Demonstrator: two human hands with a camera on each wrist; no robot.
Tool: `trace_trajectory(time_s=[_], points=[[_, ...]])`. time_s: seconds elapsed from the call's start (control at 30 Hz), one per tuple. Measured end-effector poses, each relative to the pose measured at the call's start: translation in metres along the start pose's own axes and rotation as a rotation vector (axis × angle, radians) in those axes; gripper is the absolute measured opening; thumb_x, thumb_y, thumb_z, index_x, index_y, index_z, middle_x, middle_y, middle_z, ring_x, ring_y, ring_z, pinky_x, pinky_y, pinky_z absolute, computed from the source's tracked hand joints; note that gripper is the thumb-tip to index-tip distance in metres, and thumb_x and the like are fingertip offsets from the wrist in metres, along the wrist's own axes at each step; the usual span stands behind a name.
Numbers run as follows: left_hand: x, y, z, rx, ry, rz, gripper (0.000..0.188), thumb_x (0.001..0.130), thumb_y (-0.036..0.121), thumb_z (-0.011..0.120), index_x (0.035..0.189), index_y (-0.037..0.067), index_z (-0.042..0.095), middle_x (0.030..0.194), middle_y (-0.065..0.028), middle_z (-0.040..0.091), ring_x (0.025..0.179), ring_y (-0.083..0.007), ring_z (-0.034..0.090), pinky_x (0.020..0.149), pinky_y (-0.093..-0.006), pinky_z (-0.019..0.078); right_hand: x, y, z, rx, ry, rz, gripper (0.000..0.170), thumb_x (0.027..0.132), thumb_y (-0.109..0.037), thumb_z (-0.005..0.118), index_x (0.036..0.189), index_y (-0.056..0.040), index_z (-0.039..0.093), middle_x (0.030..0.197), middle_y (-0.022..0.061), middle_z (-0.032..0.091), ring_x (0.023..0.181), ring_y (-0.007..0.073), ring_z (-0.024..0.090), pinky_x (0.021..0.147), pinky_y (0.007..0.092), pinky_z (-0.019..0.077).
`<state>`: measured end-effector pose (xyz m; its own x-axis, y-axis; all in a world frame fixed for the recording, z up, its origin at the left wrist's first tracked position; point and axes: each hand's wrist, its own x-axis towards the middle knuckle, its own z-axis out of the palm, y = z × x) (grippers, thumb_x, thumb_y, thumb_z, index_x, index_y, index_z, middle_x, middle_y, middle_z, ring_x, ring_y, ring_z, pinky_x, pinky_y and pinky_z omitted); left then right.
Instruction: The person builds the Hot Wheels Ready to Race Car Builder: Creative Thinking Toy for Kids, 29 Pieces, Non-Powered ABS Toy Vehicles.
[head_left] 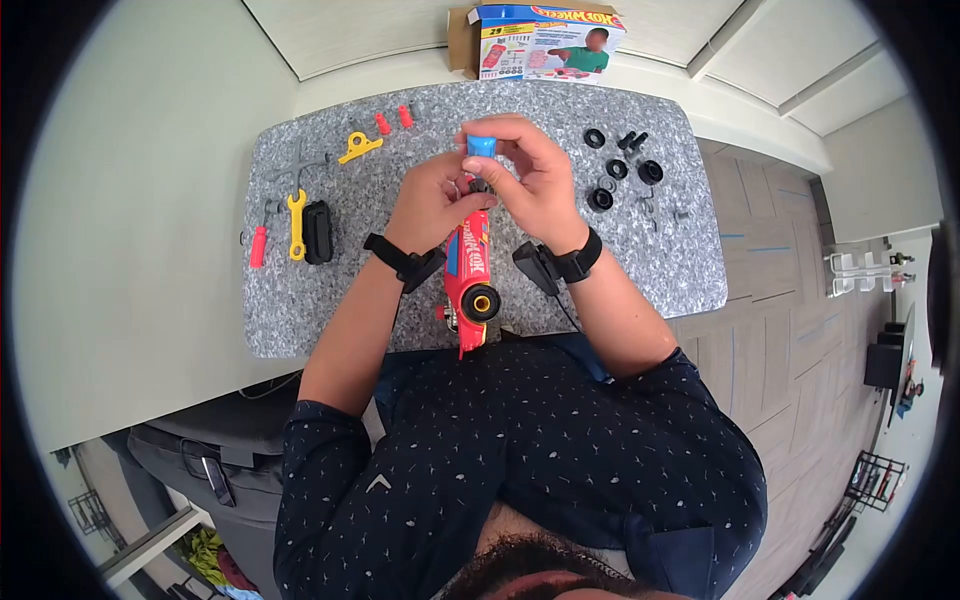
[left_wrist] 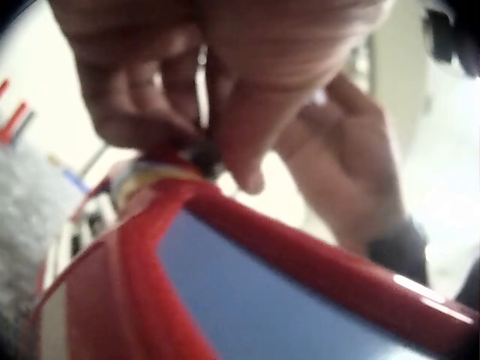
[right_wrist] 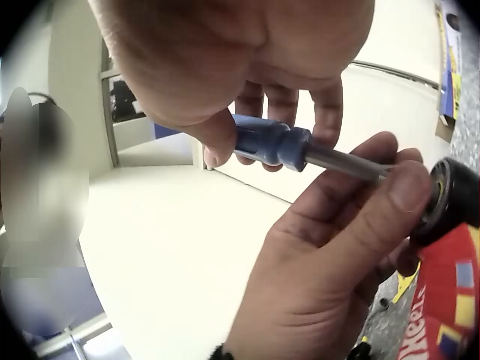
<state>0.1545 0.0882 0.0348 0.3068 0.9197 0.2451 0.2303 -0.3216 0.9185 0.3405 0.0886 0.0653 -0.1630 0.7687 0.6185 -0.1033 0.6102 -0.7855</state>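
My right hand (head_left: 540,170) grips the blue handle of a screwdriver (right_wrist: 270,142), whose metal shaft points at a black wheel (right_wrist: 457,199) on the far end of a red toy car (head_left: 470,262). Close against that wheel, my left hand (head_left: 425,205) pinches the lower shaft between thumb and fingers, and the tip is hidden behind the thumb. The car stretches toward my body, with another black wheel (head_left: 481,302) with a yellow hub at its near end. In the left wrist view the car's blue window (left_wrist: 270,292) fills the lower part.
Loose black wheels (head_left: 650,172) and small black parts (head_left: 632,141) lie at the right of the speckled table (head_left: 560,290). At the left are a yellow wrench (head_left: 297,225), a black piece (head_left: 317,232), a red-handled tool (head_left: 258,247) and a yellow part (head_left: 360,147). A toy box (head_left: 550,42) stands behind.
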Motion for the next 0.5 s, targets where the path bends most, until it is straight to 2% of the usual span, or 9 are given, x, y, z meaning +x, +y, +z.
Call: trace_trajectory(time_s=[0.03,0.13,0.23,0.43,0.5], points=[[0.000,0.003,0.000,-0.059,0.009,-0.015,0.023,0.087,0.011,0.094,0.099,0.001,0.077,0.088,-0.0047,0.075,0.073,-0.0137,0.066,0.069,-0.0331,0.0540,0.002,-0.003,-0.002,-0.140,0.013,-0.042,0.031,0.103,-0.001,0.075,0.133,-0.0066,0.077,0.120,0.0119,0.079,0.111,0.0212,0.077,0.097,0.0338,0.0606],[0.004,-0.001,-0.005,-0.051,-0.010,0.024,0.018,0.092,0.009,0.090,0.103,0.001,0.078,0.100,-0.0063,0.082,0.083,-0.0125,0.073,0.076,-0.0314,0.0585,0.010,-0.021,-0.004,-0.238,0.018,-0.053,0.034,0.096,-0.002,0.082,0.129,-0.0076,0.082,0.118,0.0117,0.082,0.105,0.0248,0.079,0.093,0.0350,0.0617],[0.007,-0.001,-0.017,0.081,-0.149,0.112,0.027,0.095,0.002,0.085,0.121,0.000,0.078,0.106,-0.0052,0.082,0.092,-0.0118,0.077,0.082,-0.0300,0.0607,0.011,-0.009,-0.009,-0.198,-0.028,-0.091,0.037,0.094,-0.004,0.084,0.131,-0.0090,0.082,0.122,0.0109,0.082,0.106,0.0257,0.078,0.091,0.0350,0.0619],[0.011,-0.009,-0.015,-0.086,-0.124,0.058,0.030,0.098,0.001,0.083,0.127,-0.002,0.075,0.111,-0.0072,0.082,0.103,-0.0129,0.078,0.092,-0.0325,0.0625,0.010,-0.026,-0.012,-0.447,-0.019,-0.039,0.035,0.093,-0.001,0.084,0.127,-0.0099,0.084,0.128,0.0119,0.080,0.110,0.0271,0.078,0.089,0.0356,0.0632],[0.011,-0.010,-0.013,-0.128,-0.124,0.083,0.032,0.099,0.000,0.082,0.130,-0.002,0.073,0.113,-0.0058,0.081,0.106,-0.0126,0.077,0.094,-0.0330,0.0627,0.014,-0.029,-0.011,-0.384,-0.006,-0.090,0.034,0.092,-0.001,0.085,0.125,-0.0094,0.084,0.131,0.0116,0.079,0.111,0.0267,0.077,0.089,0.0357,0.0634]])
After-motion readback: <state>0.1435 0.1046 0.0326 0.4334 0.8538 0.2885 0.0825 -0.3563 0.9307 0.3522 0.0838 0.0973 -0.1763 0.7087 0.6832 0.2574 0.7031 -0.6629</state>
